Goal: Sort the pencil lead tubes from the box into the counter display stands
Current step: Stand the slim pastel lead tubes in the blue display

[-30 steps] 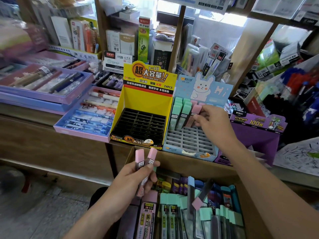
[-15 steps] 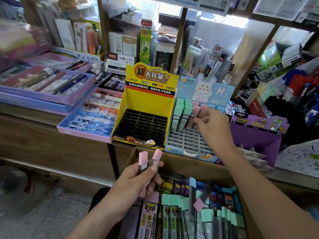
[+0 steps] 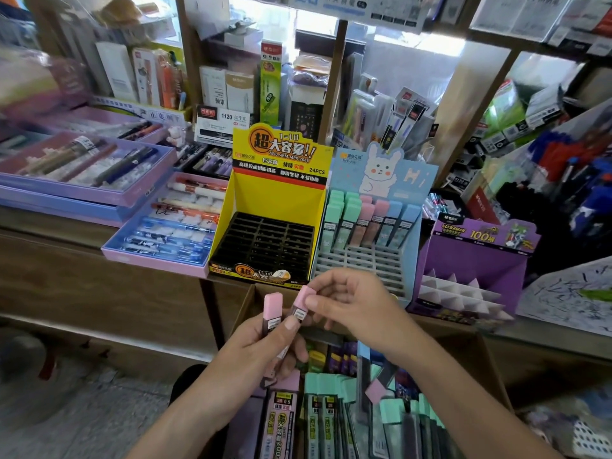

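My left hand (image 3: 261,352) grips two pink-capped lead tubes upright in front of the counter: one (image 3: 272,309) on the left, one (image 3: 302,304) on the right. My right hand (image 3: 357,304) pinches the pink cap of the right tube. Below them the cardboard box (image 3: 490,369) holds several tubes with green, pink and blue caps. On the counter the light blue rabbit stand (image 3: 357,263) carries a back row of green, pink and blue tubes. The yellow stand (image 3: 265,240) has a black grid with no tubes in it.
A purple stand (image 3: 470,279) with white dividers sits right of the blue one. Purple trays of pens (image 3: 159,226) lie left on the wooden counter (image 3: 82,260). Shelves of stationery rise behind. A printed sheet (image 3: 569,293) lies at far right.
My right hand left the back row of the blue stand and came down to my left hand, where it now pinches the right pink tube. The view shifted slightly.
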